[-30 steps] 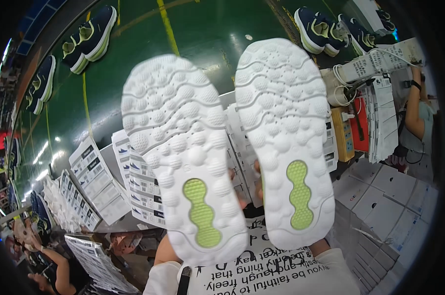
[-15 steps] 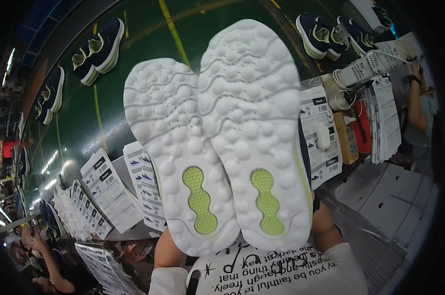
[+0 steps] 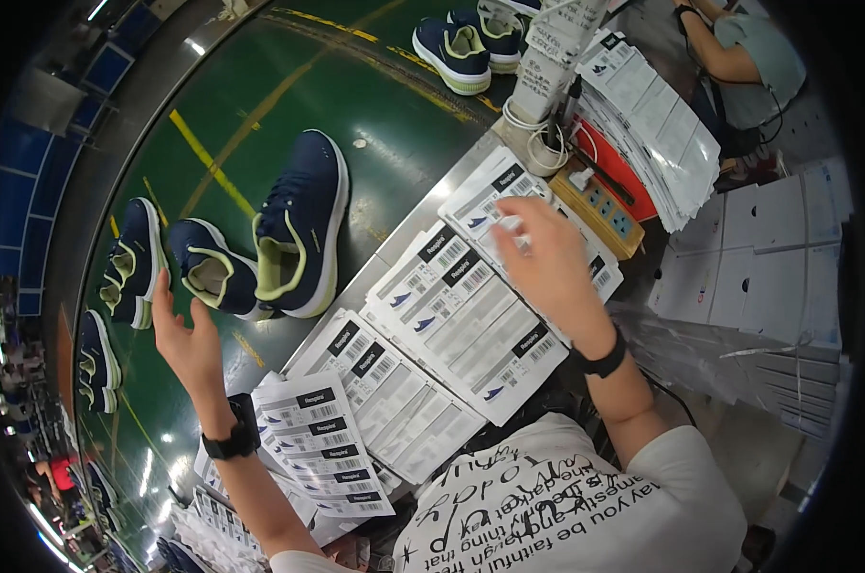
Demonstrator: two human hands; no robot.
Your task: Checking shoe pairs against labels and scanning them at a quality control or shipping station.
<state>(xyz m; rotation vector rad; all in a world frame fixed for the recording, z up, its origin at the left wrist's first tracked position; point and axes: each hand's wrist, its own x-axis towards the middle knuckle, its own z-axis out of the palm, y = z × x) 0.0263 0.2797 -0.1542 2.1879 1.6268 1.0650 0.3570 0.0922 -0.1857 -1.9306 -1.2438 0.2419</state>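
A pair of navy sneakers with lime lining and white soles stands on the green work surface: the nearer shoe and the shoe to its left, partly overlapped by it. My left hand, palm inward and fingers apart, is beside the left shoe and holds nothing. My right hand is over the printed label sheets, thumb and forefinger around a small white object; its kind is mostly hidden. Blue shoe pictures and barcodes show on the sheets. Dark bands circle both wrists.
More navy sneakers stand at the left and far side. A wooden power strip, cables and a paper stack are at right. White boxes are stacked beyond. Another person's arm is at upper right.
Both shoes, earlier held up with their soles facing me, now rest on the green surface. My hands have let go; the right one has moved over the label sheets. The view has turned.
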